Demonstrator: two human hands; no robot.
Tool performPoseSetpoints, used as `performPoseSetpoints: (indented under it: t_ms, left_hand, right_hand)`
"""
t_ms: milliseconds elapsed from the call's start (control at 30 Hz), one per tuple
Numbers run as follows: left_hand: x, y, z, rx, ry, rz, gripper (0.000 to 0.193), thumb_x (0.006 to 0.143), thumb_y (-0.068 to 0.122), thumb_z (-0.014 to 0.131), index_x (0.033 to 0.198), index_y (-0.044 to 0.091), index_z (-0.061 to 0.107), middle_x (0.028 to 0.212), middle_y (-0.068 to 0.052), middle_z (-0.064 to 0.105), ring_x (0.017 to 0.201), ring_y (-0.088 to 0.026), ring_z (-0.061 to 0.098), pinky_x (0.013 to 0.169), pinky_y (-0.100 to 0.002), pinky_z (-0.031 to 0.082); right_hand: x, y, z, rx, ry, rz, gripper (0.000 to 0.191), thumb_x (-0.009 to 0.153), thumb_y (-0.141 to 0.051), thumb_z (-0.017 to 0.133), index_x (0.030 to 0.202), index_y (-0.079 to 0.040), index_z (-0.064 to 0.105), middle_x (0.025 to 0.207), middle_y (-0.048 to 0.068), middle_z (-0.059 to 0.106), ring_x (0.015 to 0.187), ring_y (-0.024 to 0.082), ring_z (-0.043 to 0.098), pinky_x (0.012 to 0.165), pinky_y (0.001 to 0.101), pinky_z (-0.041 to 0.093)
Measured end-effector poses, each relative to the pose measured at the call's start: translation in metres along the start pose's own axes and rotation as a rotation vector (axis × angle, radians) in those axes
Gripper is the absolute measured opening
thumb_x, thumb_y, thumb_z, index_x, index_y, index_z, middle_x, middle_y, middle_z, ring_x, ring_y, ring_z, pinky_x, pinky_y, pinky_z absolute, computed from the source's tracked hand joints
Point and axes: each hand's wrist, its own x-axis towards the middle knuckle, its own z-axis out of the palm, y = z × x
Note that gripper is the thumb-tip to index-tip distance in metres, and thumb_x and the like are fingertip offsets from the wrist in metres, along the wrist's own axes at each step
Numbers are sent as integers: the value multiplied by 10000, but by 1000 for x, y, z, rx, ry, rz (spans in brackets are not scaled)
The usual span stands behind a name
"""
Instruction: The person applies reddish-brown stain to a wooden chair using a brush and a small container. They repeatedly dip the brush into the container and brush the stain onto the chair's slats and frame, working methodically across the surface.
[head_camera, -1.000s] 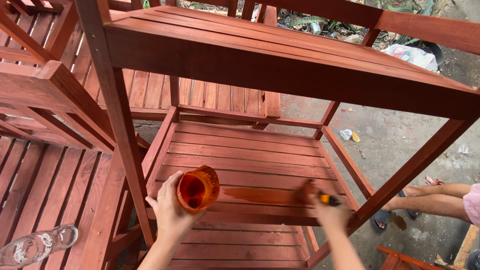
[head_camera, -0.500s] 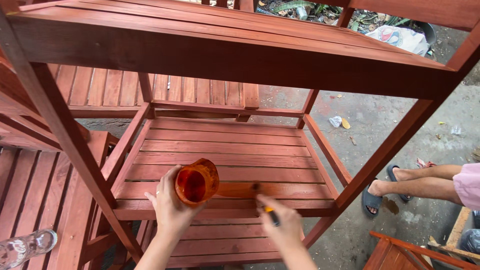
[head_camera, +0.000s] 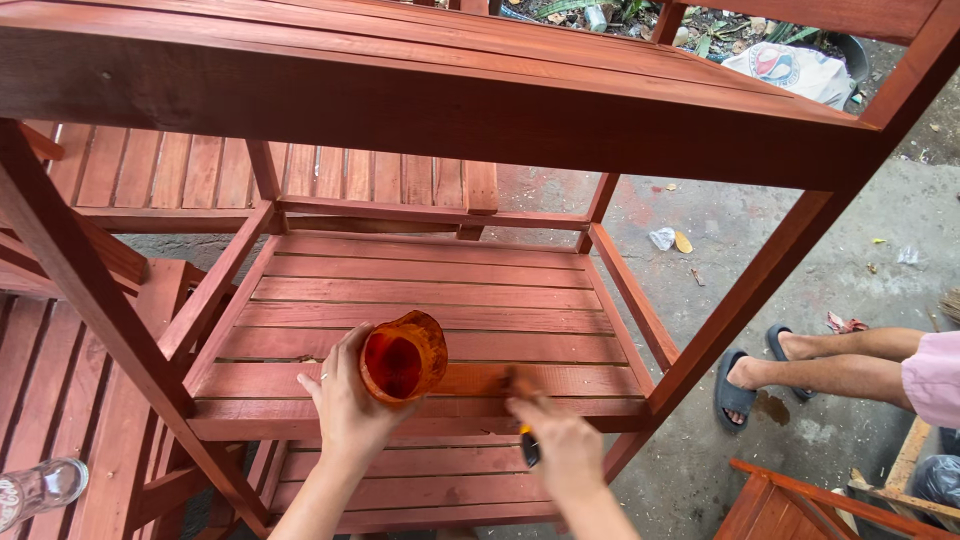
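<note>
Left hand (head_camera: 350, 405): I clamp my fingers around the side of an orange cup of reddish-brown stain (head_camera: 402, 357), holding it just above the middle shelf, mouth tilted toward me.
Right hand (head_camera: 562, 447): closed on a paintbrush (head_camera: 524, 420); the dark and yellow handle shows below my fingers, and the bristles are blurred where they meet the wood.
Hands to each other: apart, cup to the left, brush just beside it on the right.
Step in hand: by my judgement, I am brushing stain onto the front slat (head_camera: 560, 381) of the middle shelf; a wetter, more orange streak runs along it beside the cup.
Next move calls for: probably a long, even stroke along the slat's grain, and a dip in the cup when the bristles run dry; the cup sits near enough for that.
Shelf unit (head_camera: 440, 110): red-brown wooden frame with slatted tiers, the top tier crossing above my hands, another tier below them.
Farther out: more stained slatted pieces to the left, a clear bottle (head_camera: 38, 489) at the lower left, concrete floor at right.
Other person: legs in dark sandals (head_camera: 760, 370) stretched out on the floor to the right, well apart from my hands.
</note>
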Motion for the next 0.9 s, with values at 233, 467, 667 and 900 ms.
performPoseSetpoints:
  t_ms: [233, 467, 667, 900]
  left_hand:
    - [-16, 14, 11, -27, -17, 25, 1060, 499, 307, 971, 1401, 177, 429, 1370, -27, 562, 1327, -315, 500, 1074, -867, 84]
    - [-15, 26, 23, -24, -46, 4, 1071, 481, 333, 983, 1390, 183, 437, 1367, -29, 567, 1307, -320, 507, 1068, -856, 110]
    - [-15, 28, 17, -34, -15, 47, 1065, 476, 350, 983, 1382, 174, 452, 1349, -38, 584, 1280, -313, 540, 1054, -848, 150]
    - [-15, 33, 23, -38, -73, 19, 1123, 496, 347, 1006, 1445, 166, 435, 1381, -52, 548, 1335, -321, 478, 1047, -861, 91]
  right_hand:
    - [31, 81, -2, -183, -23, 251, 461, 791, -170, 770, 1212, -335, 682, 1269, -20, 697, 1074, 235, 718, 872, 383, 599]
    - [10, 71, -7, 2, 40, 173, 609, 634, -160, 792, 1199, -379, 725, 1233, 6, 718, 992, 249, 736, 809, 401, 603]
    - [42, 115, -27, 31, -11, 463, 390, 785, -284, 798, 1148, -420, 749, 1043, 28, 785, 983, 275, 740, 864, 413, 601]
    - [85, 141, -35, 69, -69, 548, 302, 807, -344, 816, 1106, -374, 786, 1073, 53, 777, 956, 305, 751, 845, 409, 608]
